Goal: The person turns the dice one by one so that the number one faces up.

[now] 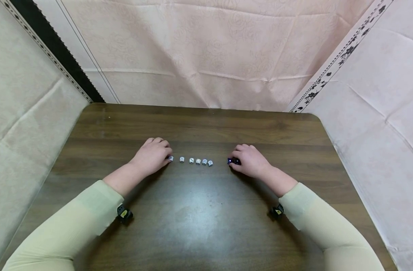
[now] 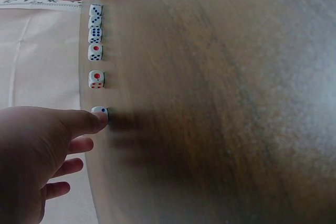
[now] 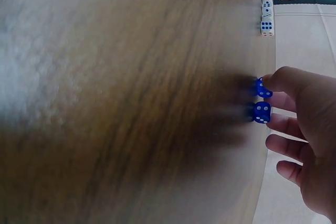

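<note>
My left hand [image 1: 152,155] pinches a white die [image 2: 100,110] between thumb and fingers at the left end of a row. Several more white dice [image 1: 191,160] stand to its right in a roughly straight line, with wider gaps on the left and a tighter group on the right. Past the right end of that row, my right hand [image 1: 249,161] holds a blue die [image 3: 264,88] with white pips by the thumb and a finger. A second blue die [image 3: 261,112] sits close beside it, near the other fingers. Both hands are low over the tabletop.
The dark wooden table [image 1: 193,226] has rounded far corners. A pink cloth [image 1: 199,45] hangs behind it, and pale cloths flank both sides. Dark devices with yellow marks sit at the left cuff [image 1: 124,213] and right cuff [image 1: 277,210].
</note>
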Tool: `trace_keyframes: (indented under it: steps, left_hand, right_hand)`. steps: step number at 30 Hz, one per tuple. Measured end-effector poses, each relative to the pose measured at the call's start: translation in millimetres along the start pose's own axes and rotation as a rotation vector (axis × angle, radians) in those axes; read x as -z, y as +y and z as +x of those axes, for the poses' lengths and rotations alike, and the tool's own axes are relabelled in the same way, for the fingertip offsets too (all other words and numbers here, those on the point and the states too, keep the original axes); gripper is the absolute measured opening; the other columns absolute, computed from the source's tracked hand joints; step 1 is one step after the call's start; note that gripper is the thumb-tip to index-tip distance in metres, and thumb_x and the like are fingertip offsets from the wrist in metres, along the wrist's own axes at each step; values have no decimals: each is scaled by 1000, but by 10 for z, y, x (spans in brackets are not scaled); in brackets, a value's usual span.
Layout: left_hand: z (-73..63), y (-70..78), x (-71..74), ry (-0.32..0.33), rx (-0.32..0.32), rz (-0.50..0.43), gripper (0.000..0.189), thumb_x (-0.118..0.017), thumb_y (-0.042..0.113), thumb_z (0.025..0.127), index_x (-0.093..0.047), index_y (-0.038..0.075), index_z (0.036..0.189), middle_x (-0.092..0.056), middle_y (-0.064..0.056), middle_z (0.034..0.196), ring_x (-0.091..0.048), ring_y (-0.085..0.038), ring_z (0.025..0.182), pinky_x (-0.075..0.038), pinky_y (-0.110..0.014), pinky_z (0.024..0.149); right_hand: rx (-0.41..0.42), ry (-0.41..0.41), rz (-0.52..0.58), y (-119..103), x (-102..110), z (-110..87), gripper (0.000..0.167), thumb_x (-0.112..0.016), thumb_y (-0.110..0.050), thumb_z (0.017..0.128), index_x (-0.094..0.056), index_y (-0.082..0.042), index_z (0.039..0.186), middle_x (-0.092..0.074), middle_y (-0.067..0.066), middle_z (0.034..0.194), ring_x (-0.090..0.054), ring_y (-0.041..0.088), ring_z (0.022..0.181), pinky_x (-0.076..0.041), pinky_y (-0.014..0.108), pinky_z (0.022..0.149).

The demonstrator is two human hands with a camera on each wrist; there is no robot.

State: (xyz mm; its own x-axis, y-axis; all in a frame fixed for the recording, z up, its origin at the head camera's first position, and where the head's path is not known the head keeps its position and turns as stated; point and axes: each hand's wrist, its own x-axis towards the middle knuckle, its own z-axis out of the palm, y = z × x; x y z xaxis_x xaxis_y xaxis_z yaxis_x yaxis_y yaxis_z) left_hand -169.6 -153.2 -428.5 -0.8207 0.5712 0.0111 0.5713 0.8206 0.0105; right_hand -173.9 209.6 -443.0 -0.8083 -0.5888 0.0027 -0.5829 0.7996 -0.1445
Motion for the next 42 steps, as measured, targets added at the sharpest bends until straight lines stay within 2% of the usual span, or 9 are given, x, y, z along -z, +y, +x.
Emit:
trace_keyframes:
  steps: [6, 14, 27, 42]
  left_hand:
    - [-2, 0, 7, 1, 0, 0, 17, -75, 27, 89, -75, 13, 98, -65, -8, 109, -54, -31, 115, -38, -50, 102]
    - [-1, 5, 12, 11, -7, -2, 16, -75, 27, 90, -75, 12, 97, -65, -8, 109, -54, -31, 113, -39, -49, 100]
    - [8, 13, 9, 6, -1, 1, 16, -75, 27, 90, -75, 12, 96, -65, -8, 108, -55, -30, 112, -40, -49, 99]
    - [4, 18, 14, 2, -2, 16, 15, -74, 27, 90, -75, 13, 95, -66, -8, 109, -55, -30, 112, -40, -48, 99]
  right_hand:
    - [-2, 13, 9, -13, 29, -3, 25, -70, -34, 91, -74, -17, 109, -64, 1, 105, -57, 23, 100, -43, 45, 90]
    - [38, 44, 42, -130, 69, 67, 19, -70, -30, 91, -74, -17, 105, -62, -1, 102, -56, 22, 98, -42, 44, 89]
    - [125, 19, -58, -460, 18, 294, 17, -70, -33, 92, -73, -18, 100, -59, -3, 95, -53, 20, 90, -43, 40, 82]
    - [137, -12, -75, -576, -38, 391, 16, -69, -29, 93, -73, -16, 101, -62, -1, 99, -56, 21, 94, -42, 39, 78]
